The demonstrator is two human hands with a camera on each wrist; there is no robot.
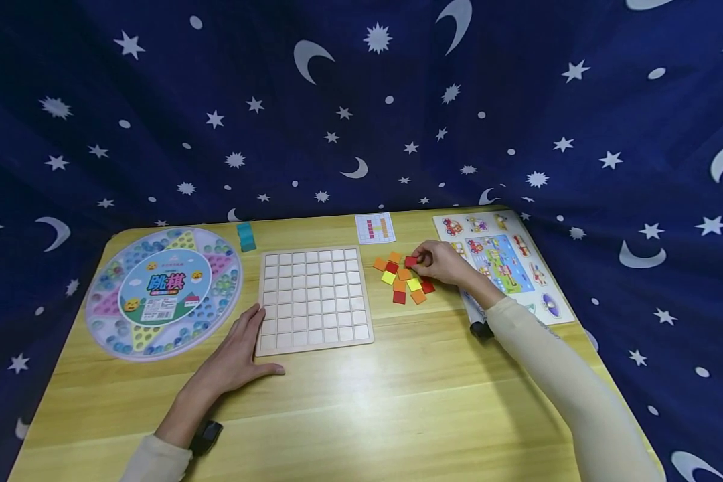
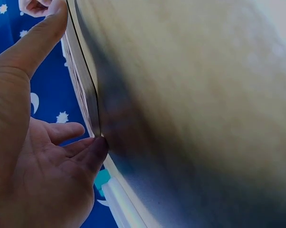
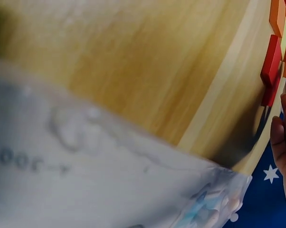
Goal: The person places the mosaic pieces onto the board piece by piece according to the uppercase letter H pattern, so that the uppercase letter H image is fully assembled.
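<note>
Right hand (image 1: 441, 262) at the far right of the pile, thumb and fingers pinching a red tile (image 1: 411, 262). Grip reads best from the head view; in the right wrist view the fingers sit at the frame edge and the pinch itself is out of sight

Left hand (image 1: 236, 349) holds nothing. Fingers extended along the left edge of the board (image 1: 314, 301), fingertips touching it; thumb spread out beside the near left corner. The left wrist view also has fingertips against the edge

The pile (image 1: 404, 274): small square tiles, red, orange and yellow, some overlapping, right of the board, left of the puzzle (image 1: 506, 264) and on the near side of the card (image 1: 375, 228). Held tile is at the pile's far right, just beside its neighbours

Handling, by judgement: tiles look light, stiff and smooth, hardly fragile, apt to slide on one another. Best hold is a pinch on two opposite edges; pressing on a face could skid the ones beneath. A tile lying flat gives little edge, so an overlapping one should lift more easily

Board looks wooden, flat, rigid, probably light enough to shift on the smooth table (image 1: 361, 415). Rim is the place to steady it, palm off the grid

Round about: disc (image 1: 164, 284) left of the board, teal block (image 1: 246, 237) near its far left corner, starry cloth (image 1: 361, 100) behind everything
</note>
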